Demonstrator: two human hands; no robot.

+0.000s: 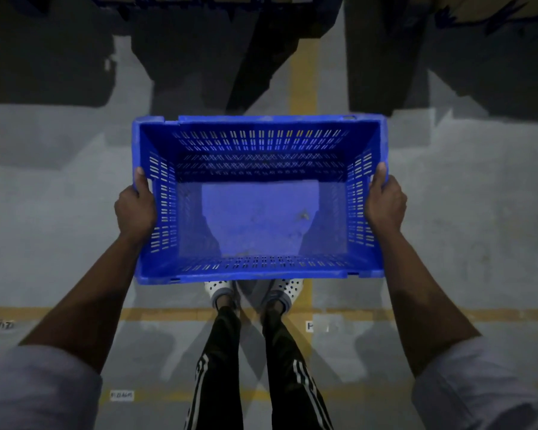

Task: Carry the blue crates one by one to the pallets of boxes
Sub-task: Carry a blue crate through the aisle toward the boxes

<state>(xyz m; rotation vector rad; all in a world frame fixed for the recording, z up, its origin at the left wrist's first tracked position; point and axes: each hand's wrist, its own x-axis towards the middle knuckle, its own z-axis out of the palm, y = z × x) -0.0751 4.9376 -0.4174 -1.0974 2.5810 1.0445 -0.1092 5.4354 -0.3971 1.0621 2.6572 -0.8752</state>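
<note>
While the left thumb [141, 179] and the right thumb [380, 172] lie hooked over the rim at the two short ends of the blue crate [261, 275], the remaining fingers wrap under that rim on the outside, mostly hidden. The left hand [135, 209] grips the crate's left end and the right hand [385, 203] grips its right end, both nearer its front half than its back. The crate is held level in the air in front of the body, open side up, its slotted walls and bare bottom showing, with nothing inside. Both forearms run back from the crate's ends to pale rolled sleeves [38, 389]. Directly below the crate's near edge, the toes of two white perforated shoes [219, 290] show, above black trousers [221, 367] with white side stripes. Under the crate lies a grey floor [59, 212]; a yellow line [303, 72] runs out beyond the crate's far right part. Past its far side stand dark masses, too dim to identify.
</note>
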